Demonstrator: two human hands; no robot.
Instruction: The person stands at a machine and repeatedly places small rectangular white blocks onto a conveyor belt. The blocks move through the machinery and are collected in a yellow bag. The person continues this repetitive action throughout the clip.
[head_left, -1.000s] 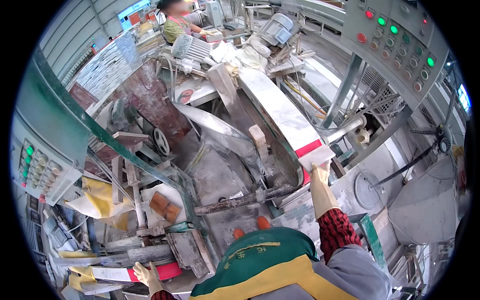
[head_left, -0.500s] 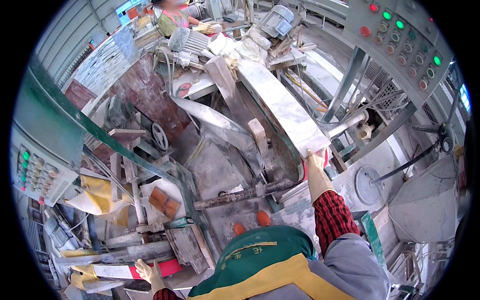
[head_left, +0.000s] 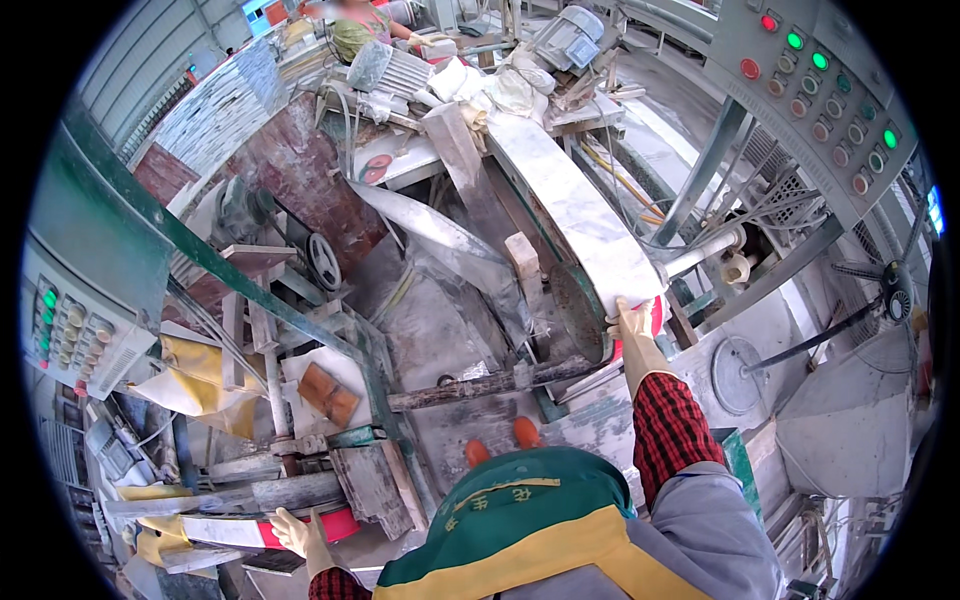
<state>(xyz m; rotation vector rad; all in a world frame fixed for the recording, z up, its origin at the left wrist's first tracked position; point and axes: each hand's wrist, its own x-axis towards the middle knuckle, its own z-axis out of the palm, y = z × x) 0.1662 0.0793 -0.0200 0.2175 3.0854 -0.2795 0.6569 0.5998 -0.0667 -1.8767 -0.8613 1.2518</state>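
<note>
In the head view, the right hand [head_left: 636,335], gloved, lies with fingers curled over the near end of a long white slab [head_left: 580,215], gripping its edge just above a red strip [head_left: 655,318]; the slab runs up and away from that grip toward a motor [head_left: 565,40] and a heap of white rags [head_left: 495,85], with a grey control panel [head_left: 830,90] off to the grip's right. The left hand [head_left: 300,535], also gloved, is closed on the end of a second white slab [head_left: 225,530] with a red edge [head_left: 340,522], which stretches out to the left from the grip, below a yellow bag [head_left: 195,370] and a second control box [head_left: 75,325].
</note>
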